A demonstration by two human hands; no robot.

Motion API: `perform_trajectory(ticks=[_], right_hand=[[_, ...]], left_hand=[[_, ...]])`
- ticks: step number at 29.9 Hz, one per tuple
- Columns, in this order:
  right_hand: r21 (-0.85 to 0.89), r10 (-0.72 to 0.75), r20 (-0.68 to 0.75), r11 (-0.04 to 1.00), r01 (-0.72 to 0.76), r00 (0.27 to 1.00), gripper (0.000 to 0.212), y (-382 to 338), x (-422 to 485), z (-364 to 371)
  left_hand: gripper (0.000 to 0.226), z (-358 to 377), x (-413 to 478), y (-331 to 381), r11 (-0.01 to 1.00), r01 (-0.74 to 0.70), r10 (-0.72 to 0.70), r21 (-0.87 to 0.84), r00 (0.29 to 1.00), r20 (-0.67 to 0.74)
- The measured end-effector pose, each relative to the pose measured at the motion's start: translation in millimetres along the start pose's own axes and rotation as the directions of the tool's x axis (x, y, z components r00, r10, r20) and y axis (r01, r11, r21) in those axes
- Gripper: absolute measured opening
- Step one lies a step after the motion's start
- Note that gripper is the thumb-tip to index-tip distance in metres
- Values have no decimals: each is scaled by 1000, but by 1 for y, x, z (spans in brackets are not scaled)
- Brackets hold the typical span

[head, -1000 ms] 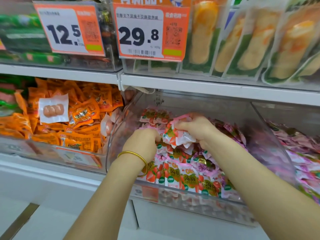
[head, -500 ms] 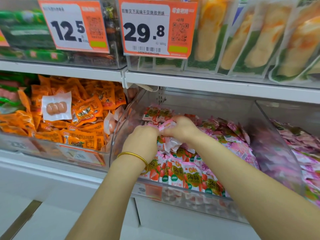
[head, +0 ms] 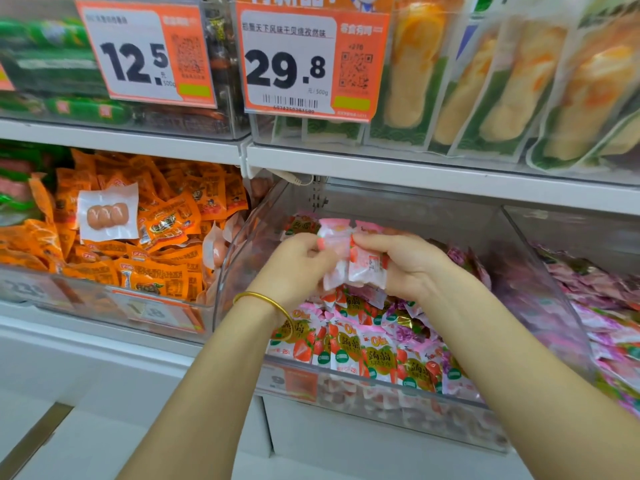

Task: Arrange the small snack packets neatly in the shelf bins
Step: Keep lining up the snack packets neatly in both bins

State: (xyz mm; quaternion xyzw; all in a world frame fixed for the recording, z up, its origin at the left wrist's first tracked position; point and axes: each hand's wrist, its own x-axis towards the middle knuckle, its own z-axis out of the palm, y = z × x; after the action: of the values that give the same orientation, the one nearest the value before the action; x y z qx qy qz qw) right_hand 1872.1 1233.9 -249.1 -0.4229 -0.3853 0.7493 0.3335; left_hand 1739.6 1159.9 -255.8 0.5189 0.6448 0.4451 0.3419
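Shelving: white shop shelving [head: 415, 174] in two tiers fills the view, and each tier carries clear bins side by side.
Middle bin: a clear plastic bin with a curved front [head: 540, 282] sits on the lower tier; both forearms reach into it.
Upper tier: tall green-and-yellow pouches [head: 516, 88] stand upright on the right, and green wrapped packs [head: 52, 64] lie on the left.
Left bin: orange foil packets [head: 166, 237] lie in a loose heap, with a white vacuum pack of three brown balls [head: 107, 214] on top.
Right bin: pink and purple packets [head: 595, 306] lie jumbled.
Bin contents: strawberry-printed packets [head: 374, 351] stand in upright rows along the middle bin's front wall.
Price tags: an orange-and-white tag reading 12.5 [head: 145, 57] and a similar tag reading 29.8 [head: 304, 64] hang on the upper bins.
Left hand: the left hand [head: 294, 268] is raised over the rows, its fingers curled and pinching the bunch's left side.
Right hand: the right hand [head: 405, 265] has its fingers wrapped round the bunch's right side.
Held packets: a small bunch of pink-and-white snack packets [head: 349, 261] stands upright between the two hands, above the middle bin's contents.
Bangle: a thin gold bangle [head: 266, 301] circles the left wrist.
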Motion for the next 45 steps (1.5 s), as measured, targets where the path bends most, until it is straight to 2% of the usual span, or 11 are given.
perform_trajectory(ticks=[6, 10, 14, 16, 19, 22, 29, 33, 39, 43, 45], right_hand=[[-100, -91, -123, 992, 79, 988, 51, 3, 2, 4], [-51, -49, -133, 998, 43, 990, 35, 0, -1, -4], [-76, -68, -124, 995, 59, 990, 34, 2, -3, -7], [-102, -65, -117, 993, 53, 991, 37, 4, -2, -8], [-247, -103, -142, 967, 65, 985, 35, 5, -2, -12], [-394, -176, -169, 914, 97, 970, 28, 4, -3, -16], [-435, -183, -142, 894, 104, 973, 38, 16, 18, 11], [-924, -354, -18, 363, 119, 935, 32, 27, 33, 27], [-959, -478, 55, 220, 180, 877, 9, -9, 13, -10], [-967, -327, 213, -203, 152, 921, 33, 2, 2, -23], [-914, -265, 247, -384, 133, 932, 52, 19, 5, -20]], left_hand=[[17, -6, 3, -5, 983, -70, 106, 170, 972, -210], [16, -5, -3, -5, 939, -68, 185, 338, 927, -327], [17, -3, 0, -8, 604, -14, 395, 797, 873, -284], [24, 1, 3, -12, 472, 29, 293, 881, 938, -187], [32, 1, 0, -14, 483, 18, 38, 875, 998, -41], [28, -7, -3, -15, 452, -20, -8, 892, 1000, 27], [35, 1, -12, -3, 335, 151, -51, 930, 988, -142], [41, 3, -2, -8, 372, 9, 99, 928, 994, -49], [32, -1, 1, -18, 351, -75, 66, 933, 996, 55], [33, 6, -1, -12, 458, -99, 209, 884, 978, 1], [33, 12, -1, -11, 492, -130, 155, 861, 986, 60]])
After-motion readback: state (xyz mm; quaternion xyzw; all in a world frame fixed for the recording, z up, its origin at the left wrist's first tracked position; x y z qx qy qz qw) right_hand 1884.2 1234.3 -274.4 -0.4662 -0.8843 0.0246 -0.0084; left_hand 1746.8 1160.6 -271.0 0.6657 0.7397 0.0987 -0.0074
